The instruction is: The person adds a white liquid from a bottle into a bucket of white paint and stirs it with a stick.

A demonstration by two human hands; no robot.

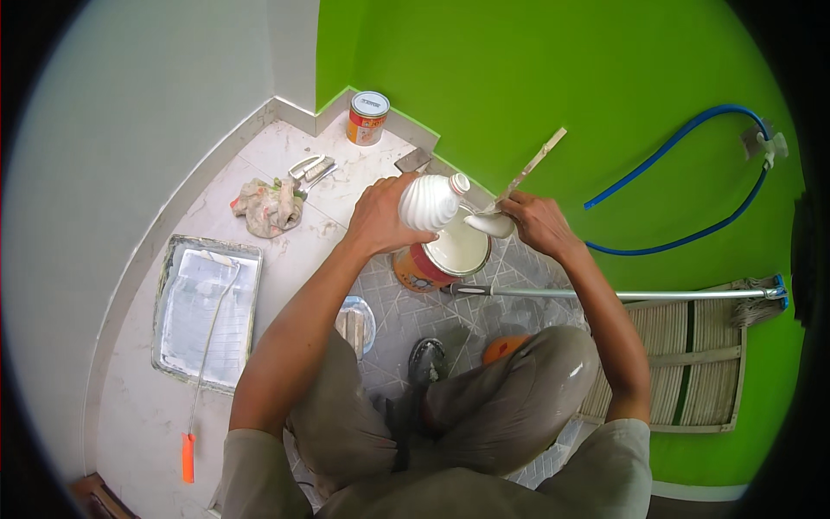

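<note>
Fingers [519, 203] of both hands are curled tight, near a lidless paint can [422, 266] on the floor [471, 315]; the left hand [383, 216] grips a white ribbed bottle [430, 204], tilted at the can's rim; the right hand [541, 225] pinches a thin stick [538, 164] beside a white curved piece [489, 226].

The left grip [385, 216] wraps a white bottle [425, 202], tilted over the open can [417, 270] of pale paint [458, 249]. The right grip [538, 223] holds a stick [536, 162], a white scoop [490, 226] just beside its fingers at the can's rim. On the floor [130, 419] at left lie 1 tray [186, 320], 1 roller [188, 458] and a rag [266, 210]. 1 closed can [366, 123] stands near the corner; a blue hose [679, 143] hangs against the green wall [519, 69].
</note>
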